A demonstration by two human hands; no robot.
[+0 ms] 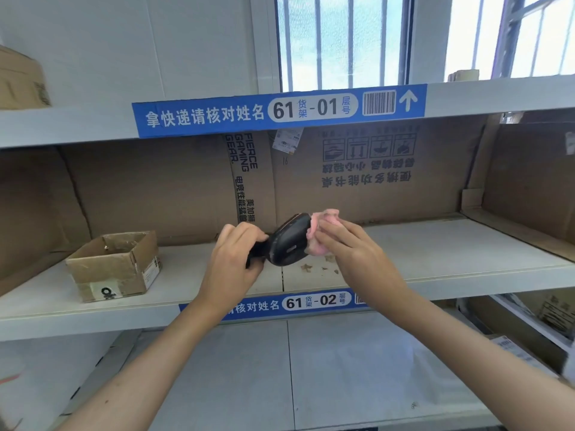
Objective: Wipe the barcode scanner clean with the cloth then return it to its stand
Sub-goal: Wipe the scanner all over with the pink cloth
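Head view, only one cam. Left hand (231, 255) is wrapped round the handle of the black barcode scanner (287, 244), fingers closed tight on it, scanner head pointing right and held in the air just above the middle shelf (451, 259). Right hand (348, 247) has the pink cloth (323, 228) bunched under its fingers, pressed vs the front end of the scanner head. So wiping is under way, I'd say.

Risks from here:
- Grip is on the handle only; a hard push w/ the cloth from the right could twist the scanner in the left hand or knock it loose, dropping it onto the shelf.
- Cloth is wadded small, so prob. covers just the front; the back of the head and the handle under the left palm may stay dirty unless regripped.
- No stand in sight. Only an open cardboard box (115, 264) at left, well apart, so the return spot can't be judged yet.
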